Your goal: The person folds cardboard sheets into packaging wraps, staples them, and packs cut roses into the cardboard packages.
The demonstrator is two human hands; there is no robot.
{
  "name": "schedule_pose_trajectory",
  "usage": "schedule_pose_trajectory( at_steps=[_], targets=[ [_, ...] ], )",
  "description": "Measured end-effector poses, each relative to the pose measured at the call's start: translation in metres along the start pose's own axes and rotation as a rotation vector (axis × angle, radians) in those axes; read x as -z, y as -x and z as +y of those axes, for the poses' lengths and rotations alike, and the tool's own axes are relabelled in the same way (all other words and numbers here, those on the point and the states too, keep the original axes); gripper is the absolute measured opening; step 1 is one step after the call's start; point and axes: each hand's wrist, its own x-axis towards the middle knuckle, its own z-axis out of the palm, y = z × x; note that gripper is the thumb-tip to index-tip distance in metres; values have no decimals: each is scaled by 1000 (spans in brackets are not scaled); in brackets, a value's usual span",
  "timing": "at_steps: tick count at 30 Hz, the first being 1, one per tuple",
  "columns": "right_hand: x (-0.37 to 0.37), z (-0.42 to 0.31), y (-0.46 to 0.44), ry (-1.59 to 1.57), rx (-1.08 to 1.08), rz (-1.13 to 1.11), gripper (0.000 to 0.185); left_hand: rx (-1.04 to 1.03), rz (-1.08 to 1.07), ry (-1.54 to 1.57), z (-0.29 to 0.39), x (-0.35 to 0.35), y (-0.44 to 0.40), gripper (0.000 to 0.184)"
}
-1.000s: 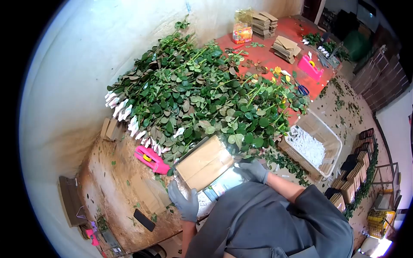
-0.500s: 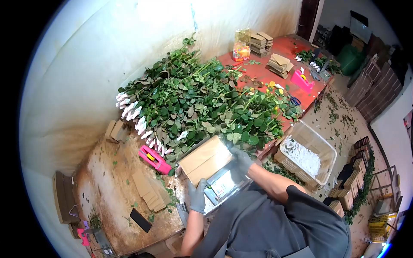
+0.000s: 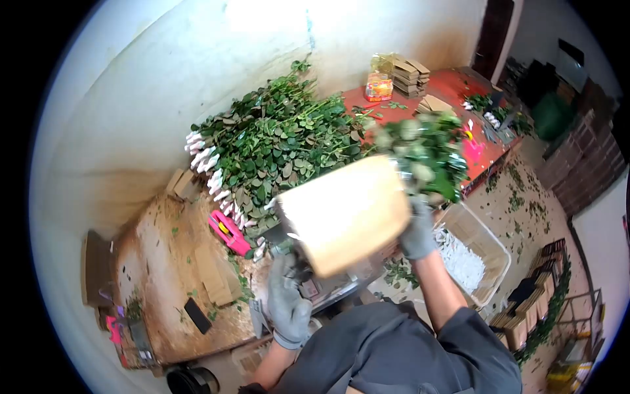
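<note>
"Report, left to right."

"Phone (image 3: pixel 197 316): left of my left hand (image 3: pixel 287 302). Pink dispenser (image 3: pixel 230 234): above-left of its fingers, which lie close together near the lower-left corner of the cardboard wrap (image 3: pixel 348 213). Contact: cannot tell."

"Right side?"

"My right hand (image 3: pixel 418 233) meets the wrap's right edge; fingertips hidden, pinch unconfirmed. Leafy stems (image 3: pixel 430 154): above those fingers. Crate (image 3: pixel 495 262): to their right."
</note>
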Motion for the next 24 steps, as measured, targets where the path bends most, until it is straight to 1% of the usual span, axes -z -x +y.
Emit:
schedule_pose_trajectory(
  at_steps=[2,3,4,6,7,8,10,11,14,16,18,19,20,21,22,23,24],
  targets=[
    [57,-39,13,54,176,-71,42,14,-103,9,-15,-14,17,82],
    [76,-52,24,64,270,30,42,88,-135,67,-7,-29,18,78],
    [95,-66,35,82,362,136,42,118,-188,90,-15,-36,21,75],
    [128,-89,64,101,419,336,42,346,-258,189,-28,-51,37,69],
    [145,-96,82,101,407,401,42,369,-260,159,-33,-62,44,61],
    [162,-98,96,95,379,441,42,370,-261,163,-34,-71,47,61],
    [194,-96,125,71,296,514,42,456,-434,108,-36,-85,52,58],
    [210,-93,135,52,249,530,42,467,-444,107,-36,-93,53,58],
    [240,-83,163,-20,111,569,42,459,-632,1,-42,-122,48,70],
    [255,-75,176,-78,25,560,42,440,-668,47,-55,-146,48,76],
    [266,-68,188,-130,-58,540,42,399,-672,182,-59,-177,43,81],
    [271,-65,194,-159,-95,532,42,417,-704,164,-54,-194,36,87],
    [276,-61,200,-187,-126,524,42,390,-706,198,-49,-210,34,87],
    [279,-57,206,-217,-156,518,42,390,-741,174,-54,-222,34,88],
    [282,-52,213,-250,-182,517,43,342,-790,131,-56,-233,32,89],
    [284,-49,219,-283,-197,521,43,291,-837,88,-59,-244,30,91],
    [286,-47,225,-316,-203,526,43,171,-878,32,-57,-255,27,92]
  ],
)
